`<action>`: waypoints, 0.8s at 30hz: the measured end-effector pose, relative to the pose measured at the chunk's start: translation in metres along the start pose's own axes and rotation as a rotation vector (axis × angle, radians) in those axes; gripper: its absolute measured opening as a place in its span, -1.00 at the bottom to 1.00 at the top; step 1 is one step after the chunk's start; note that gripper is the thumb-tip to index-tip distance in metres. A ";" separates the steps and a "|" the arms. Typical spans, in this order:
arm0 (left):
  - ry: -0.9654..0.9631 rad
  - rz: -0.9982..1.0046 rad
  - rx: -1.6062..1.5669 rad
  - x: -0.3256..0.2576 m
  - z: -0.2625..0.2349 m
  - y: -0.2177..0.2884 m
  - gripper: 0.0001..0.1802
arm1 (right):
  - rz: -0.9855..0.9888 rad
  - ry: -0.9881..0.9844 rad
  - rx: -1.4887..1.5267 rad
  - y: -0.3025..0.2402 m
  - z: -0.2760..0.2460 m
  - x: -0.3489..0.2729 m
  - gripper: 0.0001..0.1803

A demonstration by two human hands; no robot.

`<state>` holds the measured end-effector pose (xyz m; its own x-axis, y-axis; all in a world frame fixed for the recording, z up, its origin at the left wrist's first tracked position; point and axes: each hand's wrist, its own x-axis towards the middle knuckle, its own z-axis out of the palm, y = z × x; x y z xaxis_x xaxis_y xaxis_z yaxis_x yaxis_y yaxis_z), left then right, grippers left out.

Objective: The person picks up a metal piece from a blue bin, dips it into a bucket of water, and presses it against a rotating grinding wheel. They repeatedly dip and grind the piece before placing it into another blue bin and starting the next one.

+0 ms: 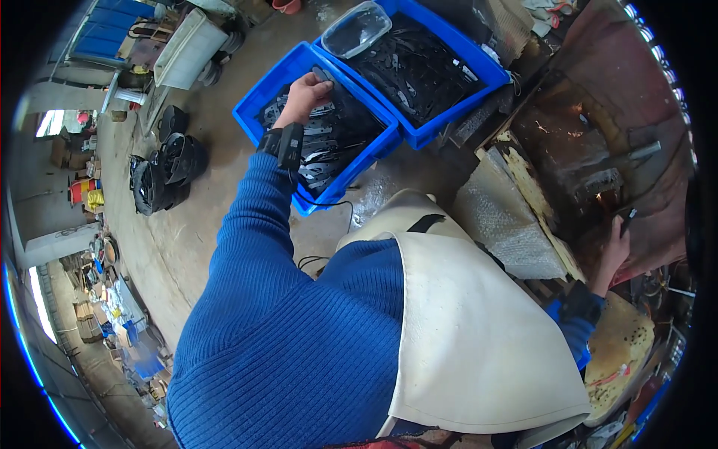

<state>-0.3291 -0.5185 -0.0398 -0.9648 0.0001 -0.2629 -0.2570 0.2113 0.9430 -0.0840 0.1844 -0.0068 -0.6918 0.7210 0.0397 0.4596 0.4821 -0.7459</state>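
Left hand (305, 96) down in the near blue bin (258, 101) at eleven o'clock — fingers curled over flat metal parts (329, 142), picking stage; right hand (615, 251) closed on a dark handle (628, 217) at three o'clock — clean lift needed next.

Ribbed blue sweater sleeves, a cream apron (479, 329), and a black wrist strap (283, 144).

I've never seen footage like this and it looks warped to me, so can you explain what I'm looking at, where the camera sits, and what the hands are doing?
There is no machine here: a wide fisheye camera on a person's head looks down at their own arms, which bends straight edges. The left hand, in a blue sleeve with a black wrist device, reaches into a blue bin of flat dark metal parts on the concrete floor. A second blue bin beside it holds more parts, with a clear plastic lid on its corner. The right hand grips a dark handle at a rusty workbench. A pale apron covers the person's front.
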 end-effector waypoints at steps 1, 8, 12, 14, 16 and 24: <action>0.013 -0.004 -0.094 -0.002 0.003 0.006 -0.79 | 0.063 -0.015 0.049 0.002 0.003 -0.003 -0.57; 0.011 0.009 -0.343 -0.010 0.063 0.042 -0.87 | 0.078 -0.013 0.128 0.016 0.029 -0.028 -0.66; -0.060 0.010 -0.348 0.006 0.099 0.052 -0.84 | -0.073 0.050 0.048 0.031 0.035 -0.037 -0.68; -0.068 -0.021 -0.271 0.014 0.111 0.051 -0.83 | -0.022 0.058 0.029 0.029 0.035 -0.040 -0.70; -0.041 0.005 -0.249 0.021 0.123 0.049 -0.82 | -0.059 0.055 -0.011 0.019 0.037 -0.043 -0.70; 0.016 0.027 -0.449 0.046 0.137 0.053 -0.74 | -0.129 0.018 -0.118 -0.004 0.042 -0.056 -0.72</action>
<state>-0.3795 -0.3739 -0.0302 -0.9714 -0.0159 -0.2368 -0.2266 -0.2341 0.9454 -0.0706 0.1215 -0.0342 -0.7396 0.6577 0.1429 0.4304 0.6254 -0.6508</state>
